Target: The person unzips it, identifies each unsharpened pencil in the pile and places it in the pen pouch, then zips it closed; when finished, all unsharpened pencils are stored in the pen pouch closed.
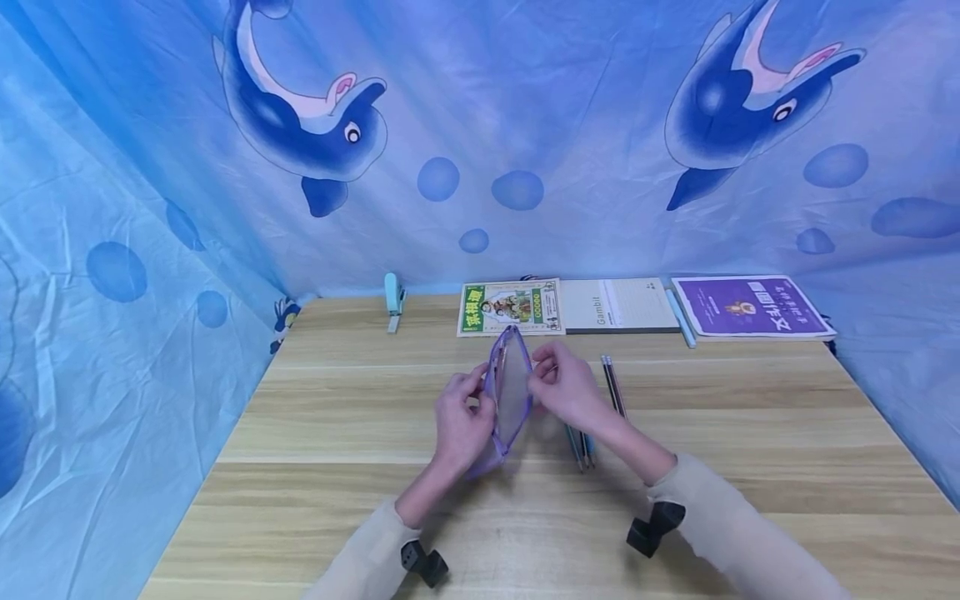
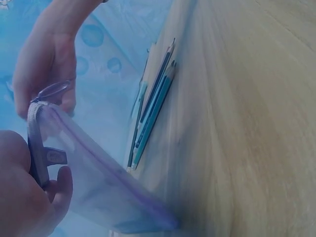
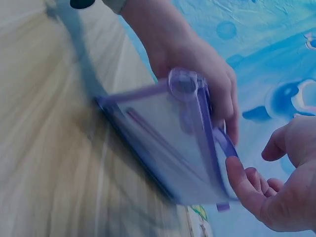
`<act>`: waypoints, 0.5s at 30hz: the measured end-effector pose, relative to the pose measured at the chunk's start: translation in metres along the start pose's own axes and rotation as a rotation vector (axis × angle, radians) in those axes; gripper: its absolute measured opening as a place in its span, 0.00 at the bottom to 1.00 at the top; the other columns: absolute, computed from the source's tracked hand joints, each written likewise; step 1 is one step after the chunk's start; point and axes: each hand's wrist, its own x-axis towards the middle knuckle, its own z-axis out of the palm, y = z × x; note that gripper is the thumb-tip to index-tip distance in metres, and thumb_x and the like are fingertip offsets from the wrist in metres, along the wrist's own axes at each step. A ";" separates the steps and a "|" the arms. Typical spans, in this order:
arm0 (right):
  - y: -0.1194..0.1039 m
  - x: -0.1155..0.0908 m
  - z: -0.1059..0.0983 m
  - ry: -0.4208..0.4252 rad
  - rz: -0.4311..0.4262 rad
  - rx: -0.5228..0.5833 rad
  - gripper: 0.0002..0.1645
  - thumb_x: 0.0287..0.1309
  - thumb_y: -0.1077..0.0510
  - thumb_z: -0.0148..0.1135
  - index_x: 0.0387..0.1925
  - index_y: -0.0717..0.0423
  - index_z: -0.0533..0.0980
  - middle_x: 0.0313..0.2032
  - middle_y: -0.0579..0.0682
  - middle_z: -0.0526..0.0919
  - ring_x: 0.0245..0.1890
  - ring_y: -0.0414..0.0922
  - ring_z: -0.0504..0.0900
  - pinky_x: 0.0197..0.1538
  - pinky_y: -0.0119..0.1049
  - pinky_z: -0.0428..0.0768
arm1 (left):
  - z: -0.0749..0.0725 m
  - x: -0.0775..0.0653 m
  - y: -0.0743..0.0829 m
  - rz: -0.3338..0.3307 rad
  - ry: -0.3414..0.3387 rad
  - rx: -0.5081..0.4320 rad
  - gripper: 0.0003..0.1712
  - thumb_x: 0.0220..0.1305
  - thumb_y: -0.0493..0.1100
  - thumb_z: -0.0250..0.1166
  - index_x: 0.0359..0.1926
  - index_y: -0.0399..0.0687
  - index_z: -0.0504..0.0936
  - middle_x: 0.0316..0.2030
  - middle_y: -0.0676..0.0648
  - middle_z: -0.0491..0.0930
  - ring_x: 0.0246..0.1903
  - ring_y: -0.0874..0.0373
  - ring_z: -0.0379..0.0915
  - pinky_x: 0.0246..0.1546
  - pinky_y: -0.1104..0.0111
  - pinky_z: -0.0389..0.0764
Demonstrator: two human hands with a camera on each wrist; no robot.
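Observation:
A translucent mesh zip pouch point(image 1: 512, 400) with purple edging stands tilted above the table, its mouth spread apart. My left hand point(image 1: 465, 421) grips one side of the rim between thumb and fingers. On the opposite side is my right hand point(image 1: 567, 390); in the right wrist view its fingertip is right at the purple rim, with the thumb apart from it. Through the pouch wall a slim, dark reddish stick point(image 3: 148, 126) shows. Several pencils point(image 2: 155, 108) lie on the table to the right of the pouch, partly under my right forearm.
Along the back edge are a mint stapler point(image 1: 393, 296), a green illustrated booklet point(image 1: 510, 308), a cream notepad point(image 1: 618, 304), a light-blue pen point(image 1: 681, 318) and a purple book point(image 1: 752, 307). A blue dolphin curtain point(image 1: 480, 125) hangs behind the wooden table point(image 1: 322, 433).

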 end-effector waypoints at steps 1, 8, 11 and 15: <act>0.001 0.001 -0.003 0.002 -0.001 -0.005 0.21 0.55 0.70 0.58 0.52 0.70 0.69 0.39 0.58 0.77 0.33 0.53 0.82 0.33 0.42 0.87 | -0.001 0.000 0.000 -0.002 -0.005 -0.009 0.27 0.52 0.22 0.57 0.56 0.31 0.81 0.33 0.41 0.77 0.31 0.50 0.78 0.24 0.71 0.84; 0.014 0.015 -0.032 -0.037 -0.231 -0.288 0.23 0.54 0.73 0.59 0.53 0.71 0.71 0.43 0.61 0.79 0.39 0.52 0.81 0.41 0.40 0.85 | -0.011 0.005 -0.002 0.003 -0.139 -0.063 0.28 0.53 0.21 0.57 0.57 0.30 0.80 0.37 0.40 0.78 0.36 0.48 0.78 0.27 0.70 0.85; 0.023 0.027 -0.044 -0.094 -0.363 -0.459 0.31 0.52 0.75 0.63 0.60 0.71 0.69 0.51 0.66 0.77 0.46 0.58 0.80 0.48 0.48 0.84 | -0.016 0.007 -0.004 0.025 -0.225 -0.078 0.27 0.54 0.20 0.57 0.57 0.32 0.80 0.39 0.40 0.78 0.37 0.48 0.78 0.29 0.70 0.86; 0.033 0.039 -0.054 -0.194 -0.485 -0.636 0.36 0.52 0.72 0.67 0.64 0.66 0.69 0.58 0.65 0.75 0.56 0.61 0.76 0.57 0.55 0.78 | -0.024 0.010 -0.009 0.074 -0.356 -0.117 0.26 0.56 0.19 0.57 0.57 0.32 0.81 0.42 0.38 0.80 0.36 0.46 0.78 0.30 0.68 0.86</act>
